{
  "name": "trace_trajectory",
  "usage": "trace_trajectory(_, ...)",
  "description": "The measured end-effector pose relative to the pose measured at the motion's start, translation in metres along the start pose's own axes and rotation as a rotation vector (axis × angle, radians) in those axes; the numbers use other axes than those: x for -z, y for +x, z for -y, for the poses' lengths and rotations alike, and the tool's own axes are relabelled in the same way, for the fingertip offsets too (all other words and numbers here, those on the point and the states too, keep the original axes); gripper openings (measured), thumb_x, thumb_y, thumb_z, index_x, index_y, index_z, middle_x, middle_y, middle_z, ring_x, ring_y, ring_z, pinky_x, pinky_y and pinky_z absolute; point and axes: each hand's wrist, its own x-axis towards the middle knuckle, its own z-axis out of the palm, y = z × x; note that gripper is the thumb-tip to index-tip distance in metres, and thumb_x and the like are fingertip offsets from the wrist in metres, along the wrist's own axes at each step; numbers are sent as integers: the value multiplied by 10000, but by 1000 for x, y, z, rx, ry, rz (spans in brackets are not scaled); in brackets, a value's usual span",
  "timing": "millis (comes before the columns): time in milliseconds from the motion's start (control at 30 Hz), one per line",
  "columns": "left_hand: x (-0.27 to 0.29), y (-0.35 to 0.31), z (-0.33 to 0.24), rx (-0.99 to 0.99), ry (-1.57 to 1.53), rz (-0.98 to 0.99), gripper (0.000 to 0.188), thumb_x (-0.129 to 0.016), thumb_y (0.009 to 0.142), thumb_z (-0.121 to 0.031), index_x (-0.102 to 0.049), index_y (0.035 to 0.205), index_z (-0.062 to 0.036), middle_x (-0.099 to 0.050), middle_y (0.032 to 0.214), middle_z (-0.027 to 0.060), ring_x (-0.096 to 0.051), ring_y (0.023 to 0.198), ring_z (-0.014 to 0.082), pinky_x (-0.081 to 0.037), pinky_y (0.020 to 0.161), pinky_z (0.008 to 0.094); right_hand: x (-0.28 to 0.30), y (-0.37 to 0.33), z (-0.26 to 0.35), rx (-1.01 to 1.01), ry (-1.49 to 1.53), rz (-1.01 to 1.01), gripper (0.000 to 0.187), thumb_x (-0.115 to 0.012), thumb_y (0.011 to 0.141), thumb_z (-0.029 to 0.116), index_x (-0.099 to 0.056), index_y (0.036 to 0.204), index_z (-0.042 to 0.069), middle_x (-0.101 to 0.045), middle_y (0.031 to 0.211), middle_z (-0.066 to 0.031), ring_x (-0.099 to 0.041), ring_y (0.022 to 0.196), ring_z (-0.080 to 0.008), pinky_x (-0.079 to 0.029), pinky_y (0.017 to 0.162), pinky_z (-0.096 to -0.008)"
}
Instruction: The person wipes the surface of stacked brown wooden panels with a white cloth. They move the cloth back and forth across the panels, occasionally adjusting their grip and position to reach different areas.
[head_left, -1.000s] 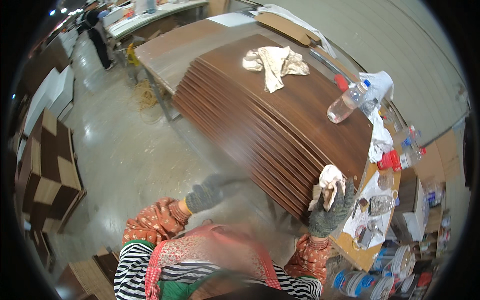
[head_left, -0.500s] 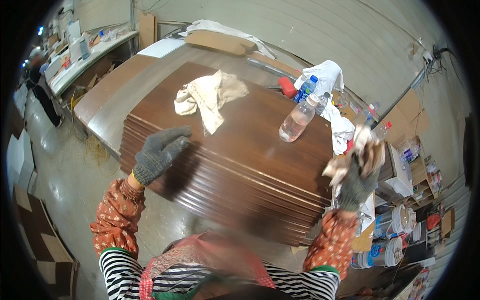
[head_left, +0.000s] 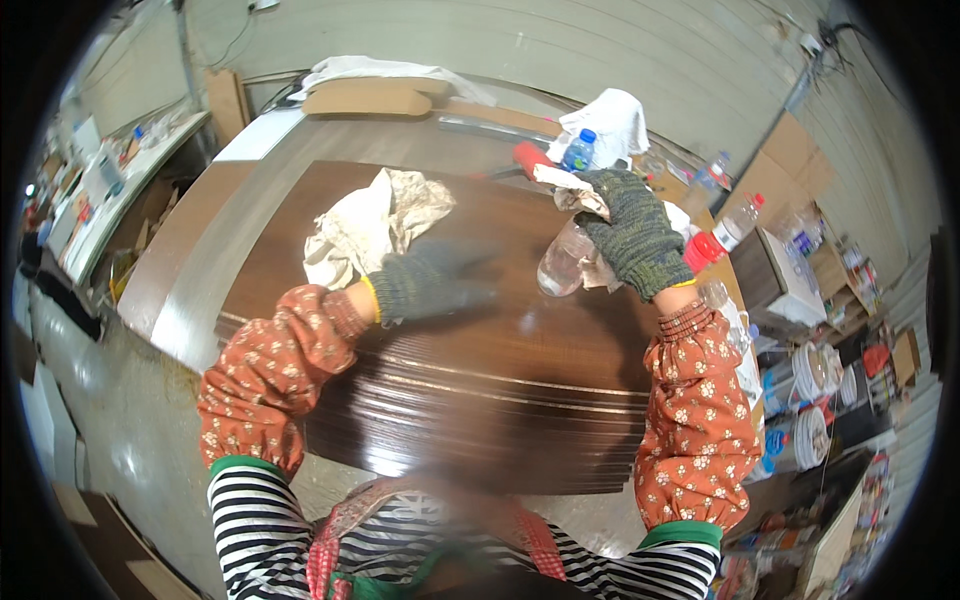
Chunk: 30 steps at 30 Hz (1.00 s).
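My right hand (head_left: 636,232), in a dark grey knit glove, is closed on a stained white rag (head_left: 572,190), which sticks out on both sides of the fingers. It covers the upper part of a clear plastic bottle (head_left: 566,262); whether it also grips the bottle's neck is hidden. My left hand (head_left: 430,282), gloved too, is blurred over the stack of brown panels (head_left: 530,340), fingers stretched out and nothing seen in them. Just beyond its wrist, a crumpled cream cloth (head_left: 365,225) lies on the top panel.
A blue-capped bottle (head_left: 579,150), a red object (head_left: 530,158) and a white cloth (head_left: 608,122) sit at the far right edge. A red-capped bottle (head_left: 740,220) and several buckets (head_left: 800,372) are to the right. Cardboard (head_left: 365,98) lies at the back; a side bench (head_left: 135,185) stands far left.
My right hand has swung inward with the rag, from beyond the panels' right edge to the clear bottle. My left hand has moved right across the top panel. The view has shifted.
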Motion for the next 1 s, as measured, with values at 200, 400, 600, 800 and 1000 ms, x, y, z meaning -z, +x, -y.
trace_trajectory(200,-22,46,-5,-193,-62,-43,893,-732,834,-469,-348,1510,-31,-491,1457,207,-541,1281,371,-431,1079,428,0,1,44,-40,-77,-22,442,-712,837,177,-643,1272,142,-636,1258,-153,-563,1220,-366,-431,1062,-461)
trace_trajectory(400,-32,60,-10,-390,-174,25,587,-635,928,-363,-491,1388,-29,-539,1378,143,-581,1195,330,-489,987,464,13,-11,88,-125,41,-109,550,-814,790,262,-630,1272,70,-670,1191,-172,-644,1097,-302,-515,944,-401)
trace_trajectory(600,-5,49,-42,-754,203,-195,384,-617,922,-327,-645,1209,-73,-661,1126,140,-646,1041,320,-513,921,439,11,-82,113,-670,143,-387,445,-746,877,172,-613,1296,104,-648,1245,-50,-655,1032,-174,-566,851,-297)
trace_trajectory(800,2,31,-80,-772,761,-143,516,-671,794,-280,-608,1230,-12,-665,938,156,-649,908,326,-495,872,514,-69,-132,166,-720,1130,-1027,367,-675,939,98,-589,1287,14,-655,1155,-77,-644,975,-159,-542,849,-296)
trace_trajectory(1000,-6,-10,-78,-785,738,47,532,-644,828,-270,-585,1287,-6,-631,1049,176,-597,1044,348,-421,1027,560,-107,-142,202,-913,1108,-1289,437,-660,947,91,-514,1347,-8,-659,1158,-119,-658,1025,-210,-567,862,-343)
